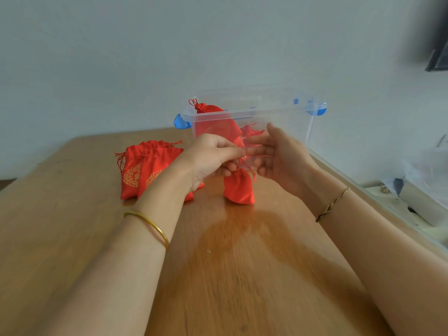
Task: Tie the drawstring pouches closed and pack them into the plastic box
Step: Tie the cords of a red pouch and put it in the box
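- Now the left grip (pixel 213 156) is curled up tight and pinches a thin red string (pixel 245 163) between the thumb and the fingers.
- The string goes down to a small red pouch (pixel 238 187), which hangs just under the left grip.
- The pouch has its top pulled shut, and its bottom touches the surface (pixel 242 263).
- The right grip (pixel 278 156) is just to the right of the left grip, very near it, with the palm turned toward it and the thumb up.
- Its fingers (pixel 257 151) reach out toward the left grip, and a bit of string lies across them.
- That part is blurry, so I cannot tell if the right grip pinches the string or only touches it.
- A pile of pouches (pixel 150 170) lies on the surface to the left of the left grip, partly hidden by that arm. They are red with gold patterns, and their tops look loose.
- A clear box (pixel 254 112) stands behind both grips, with its top open.
- Blue clips (pixel 180 122) sit on the two ends of the box.
- A tied pouch (pixel 213 122) stands inside the box, at the end behind the left grip, and its top pokes above the rim.
- More red cloth shows through the box wall just behind the right grip's fingers.
- A gold bangle (pixel 148 226) is on the left arm, below the left grip.
- A thin twisted bracelet (pixel 332 204) is on the right arm, below the right grip.
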Demonstrator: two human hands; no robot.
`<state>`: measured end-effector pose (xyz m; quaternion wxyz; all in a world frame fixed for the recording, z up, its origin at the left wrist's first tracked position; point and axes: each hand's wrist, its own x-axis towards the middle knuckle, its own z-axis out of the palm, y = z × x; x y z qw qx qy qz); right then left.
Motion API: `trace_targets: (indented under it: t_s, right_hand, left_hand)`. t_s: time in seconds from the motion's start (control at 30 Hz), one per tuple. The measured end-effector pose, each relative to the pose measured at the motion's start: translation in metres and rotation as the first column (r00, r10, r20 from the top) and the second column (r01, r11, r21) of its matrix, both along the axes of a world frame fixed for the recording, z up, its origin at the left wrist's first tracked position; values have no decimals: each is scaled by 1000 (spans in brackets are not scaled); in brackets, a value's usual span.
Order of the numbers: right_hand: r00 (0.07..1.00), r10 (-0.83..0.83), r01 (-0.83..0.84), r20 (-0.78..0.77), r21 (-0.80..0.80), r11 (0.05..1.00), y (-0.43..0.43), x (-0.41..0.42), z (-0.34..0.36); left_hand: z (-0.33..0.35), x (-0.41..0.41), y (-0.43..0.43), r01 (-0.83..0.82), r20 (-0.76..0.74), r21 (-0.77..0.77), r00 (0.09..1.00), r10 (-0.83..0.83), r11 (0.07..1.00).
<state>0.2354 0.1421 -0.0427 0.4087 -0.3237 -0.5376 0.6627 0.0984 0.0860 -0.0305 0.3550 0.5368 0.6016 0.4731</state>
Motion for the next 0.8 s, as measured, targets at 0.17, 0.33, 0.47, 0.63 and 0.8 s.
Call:
trace_targets:
  t_s: [0.17,0.33,0.47,0.63,0.8]
  right_hand:
    - [987,46,-71,157,159,985,-6,-3,-3]
    - [973,-25,-56,230,339,939,-8,-5,-4]
    - [952,-141,-32,271,547,836,-3,-8,-11]
    - [905,-297,-37,305,751,659,-1,-12,-17]
    - [837,-435,-126,331,891,437,-4,-13,-17]
  left_hand:
    - [-1,-2,1,-5,42,-8,999,5,1000]
    - [-3,-4,2,-44,43,-1,998,44,999]
    - [-4,-5,1,-115,82,27,990,113,993]
    - [-3,-4,0,-160,81,44,984,156,986]
    - [-4,-3,0,-158,95,40,983,154,987]
